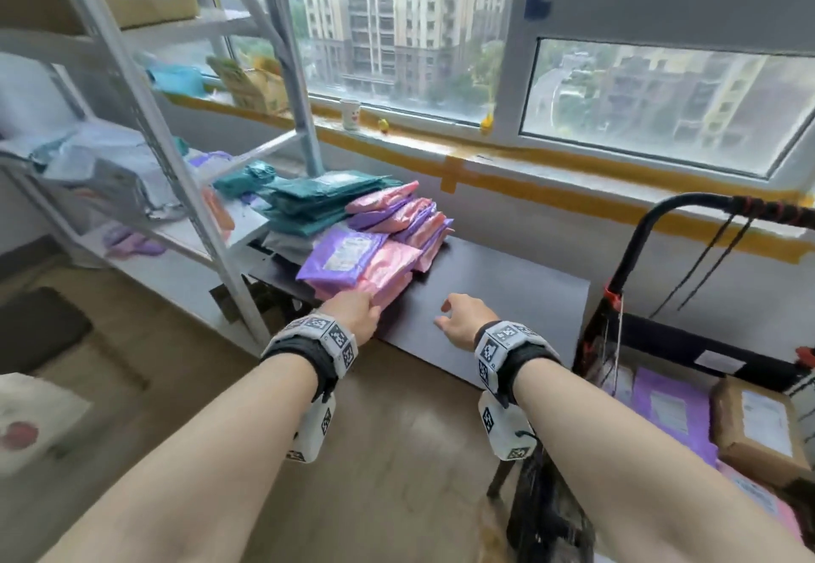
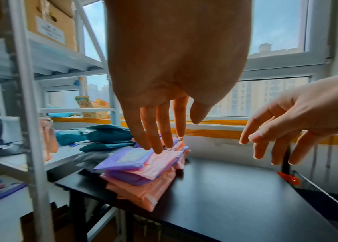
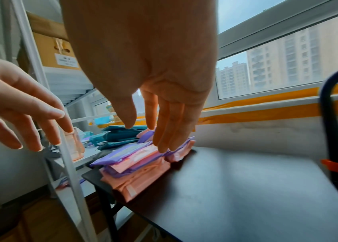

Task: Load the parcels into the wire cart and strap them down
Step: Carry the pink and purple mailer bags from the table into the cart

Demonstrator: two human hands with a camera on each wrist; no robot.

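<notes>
Head view: stack of pink and purple plastic mailer parcels (image 1: 370,260) is seen just ahead of left hand (image 1: 353,311), nearer than right hand (image 1: 463,320); both hands spread, empty.

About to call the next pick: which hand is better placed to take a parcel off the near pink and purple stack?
Left. The left hand is at the near pink and purple stack; the right hand hovers open over bare black tabletop.

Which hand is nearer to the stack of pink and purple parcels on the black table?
Left. The left hand is at the near edge of the parcel stack. The right hand is over the bare black table, to the right of the stack and apart from it.
</notes>
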